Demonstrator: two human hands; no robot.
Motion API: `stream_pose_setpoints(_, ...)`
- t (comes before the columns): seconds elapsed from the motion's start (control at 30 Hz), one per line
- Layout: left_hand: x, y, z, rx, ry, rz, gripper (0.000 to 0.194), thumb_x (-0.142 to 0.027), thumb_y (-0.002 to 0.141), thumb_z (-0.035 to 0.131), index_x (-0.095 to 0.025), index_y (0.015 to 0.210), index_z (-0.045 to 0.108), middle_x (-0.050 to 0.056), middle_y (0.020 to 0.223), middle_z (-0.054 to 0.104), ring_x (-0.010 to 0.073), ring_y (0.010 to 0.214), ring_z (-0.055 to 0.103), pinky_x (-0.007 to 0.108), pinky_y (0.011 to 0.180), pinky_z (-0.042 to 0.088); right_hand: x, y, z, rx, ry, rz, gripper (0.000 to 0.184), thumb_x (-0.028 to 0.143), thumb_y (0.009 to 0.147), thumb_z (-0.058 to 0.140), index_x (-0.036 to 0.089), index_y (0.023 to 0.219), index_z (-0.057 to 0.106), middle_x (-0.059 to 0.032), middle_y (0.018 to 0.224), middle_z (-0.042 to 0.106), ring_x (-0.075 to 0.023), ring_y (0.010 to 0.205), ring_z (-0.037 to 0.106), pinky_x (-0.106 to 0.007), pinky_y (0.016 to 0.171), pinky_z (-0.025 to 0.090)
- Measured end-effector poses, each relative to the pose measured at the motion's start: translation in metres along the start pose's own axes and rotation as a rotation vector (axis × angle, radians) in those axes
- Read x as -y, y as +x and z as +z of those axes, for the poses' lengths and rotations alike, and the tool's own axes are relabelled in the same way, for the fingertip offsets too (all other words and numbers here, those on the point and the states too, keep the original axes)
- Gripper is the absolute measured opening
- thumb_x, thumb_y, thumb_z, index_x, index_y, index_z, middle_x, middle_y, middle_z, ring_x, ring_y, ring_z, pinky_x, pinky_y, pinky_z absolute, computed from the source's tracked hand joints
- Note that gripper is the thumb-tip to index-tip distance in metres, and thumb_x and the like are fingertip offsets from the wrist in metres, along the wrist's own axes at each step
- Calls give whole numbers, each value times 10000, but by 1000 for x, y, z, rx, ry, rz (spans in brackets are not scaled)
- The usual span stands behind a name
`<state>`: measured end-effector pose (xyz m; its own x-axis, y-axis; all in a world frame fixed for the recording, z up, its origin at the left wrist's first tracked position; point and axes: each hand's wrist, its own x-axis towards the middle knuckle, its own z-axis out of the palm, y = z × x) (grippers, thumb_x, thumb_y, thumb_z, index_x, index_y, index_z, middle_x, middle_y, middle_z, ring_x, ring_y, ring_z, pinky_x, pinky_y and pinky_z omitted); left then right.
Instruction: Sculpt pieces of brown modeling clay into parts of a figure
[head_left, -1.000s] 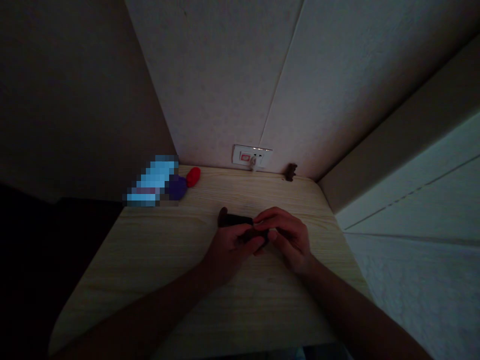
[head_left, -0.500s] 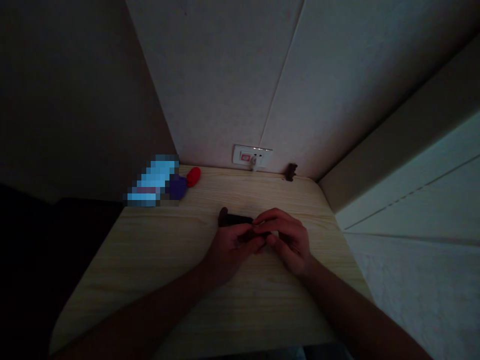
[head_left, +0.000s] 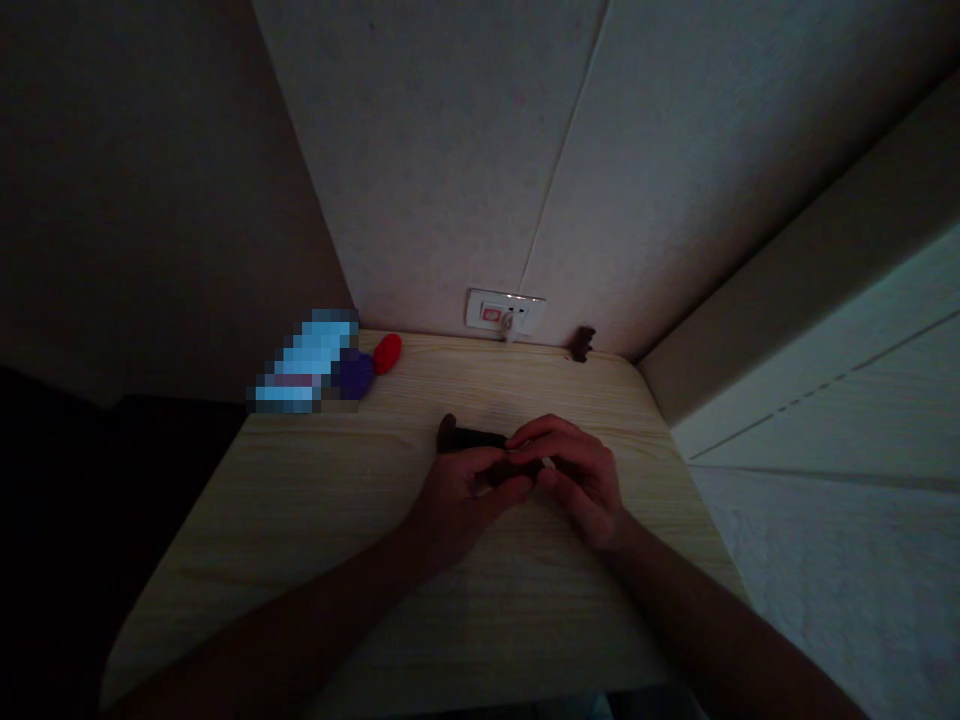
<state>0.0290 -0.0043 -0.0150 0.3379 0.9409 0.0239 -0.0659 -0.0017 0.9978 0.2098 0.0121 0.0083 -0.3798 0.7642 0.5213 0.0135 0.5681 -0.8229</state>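
My left hand [head_left: 454, 505] and my right hand [head_left: 579, 480] meet over the middle of the wooden tabletop [head_left: 322, 520]. Between their fingertips is a small dark brown piece [head_left: 516, 470], mostly hidden, so its kind cannot be made out. Both hands are closed, thumbs and fingers pinched around it. Just behind my left hand lies a black, elongated object [head_left: 478, 439]. A rounded brown part [head_left: 446, 432] stands up at its left end. The light is dim, and fingers cover the right end of the black object.
At the back left are a pixelated bright blue screen-like patch [head_left: 307, 355], a purple lump [head_left: 355, 375] and a red oval lump [head_left: 388, 354]. A small dark brown object [head_left: 582, 344] sits at the back right. A socket plate [head_left: 487, 312] with something plugged in is on the wall behind.
My right fingers have shifted very slightly over the small dark piece, and a pale spot now shows by my right thumb. Everything else stays in place.
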Motion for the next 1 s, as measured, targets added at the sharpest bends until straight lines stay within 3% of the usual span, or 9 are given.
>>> stream_pose_setpoints(0.13, -4, -1, 0, -6, -49, 4, 185, -313, 852, 739, -166, 961, 764, 26, 860, 746, 148, 767, 655, 238, 677, 493, -2, -1, 1, -16, 4, -34, 262, 314, 926, 613, 221, 1127, 753, -118, 1036, 702, -256, 949, 668, -398, 785, 539)
stream_pose_setpoints(0.3, -9, 1, 1, -3, -113, -8, 160, -304, 836, 736, -149, 871, 754, 24, 769, 725, 147, 714, 648, 241, 653, 497, 0, -1, 2, 6, -57, -86, 272, 293, 928, 612, 225, 1142, 765, -124, 1053, 693, -250, 945, 676, -392, 780, 557)
stream_pose_setpoints(1.0, -15, 2, 0, 48, -152, -61, 205, -347, 822, 722, -143, 807, 734, 9, 630, 674, 141, 597, 617, 258, 604, 493, 1, 1, 2, -84, 19, -5, 214, 130, 917, 613, 240, 967, 789, -79, 942, 710, -193, 852, 689, -334, 721, 567)
